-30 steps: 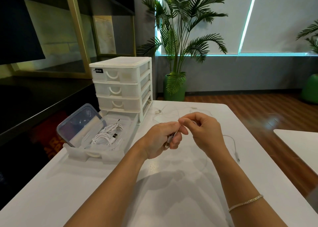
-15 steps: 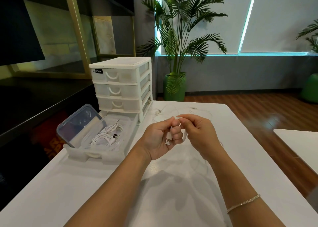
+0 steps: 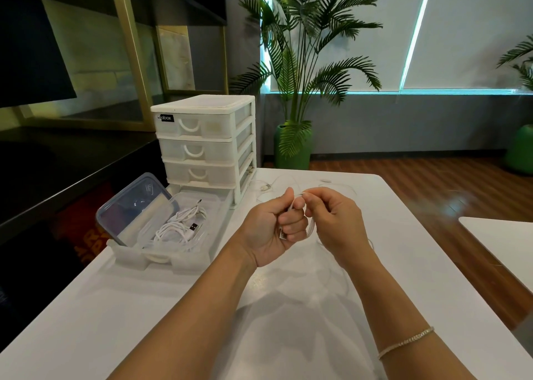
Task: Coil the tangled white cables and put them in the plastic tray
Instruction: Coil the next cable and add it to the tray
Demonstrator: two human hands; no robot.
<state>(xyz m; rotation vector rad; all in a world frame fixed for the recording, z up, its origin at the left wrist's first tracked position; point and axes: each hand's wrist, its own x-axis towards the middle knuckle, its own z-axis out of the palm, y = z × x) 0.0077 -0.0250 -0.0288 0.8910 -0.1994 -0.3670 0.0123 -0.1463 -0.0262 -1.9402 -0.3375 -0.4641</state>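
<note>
Whereas a second ago the right hand (image 3: 334, 221) was drawing the white cable (image 3: 311, 227) out from the left hand (image 3: 272, 229), the two hands have since closed up together above the worktop (image 3: 144, 307), and fresh turns now lie round the left fingers. Left grip: fingers curled on the gathered loops, a plug end showing below them. Right grip: fingertips pinching the strand at the top of the coil. Judgement: coiling is under way, not complete; a loose length trails to the right, and further tangled cable (image 3: 266, 186) lies beyond the hands. The plastic tray (image 3: 161, 260), left of the hands, already holds a coiled bundle (image 3: 180, 227), with a clear lid (image 3: 135, 206) leaning inside. Legible writing: one black label (image 3: 165, 118) on the drawer unit (image 3: 204, 140), reading "abox"; its leading characters are unclear.
</note>
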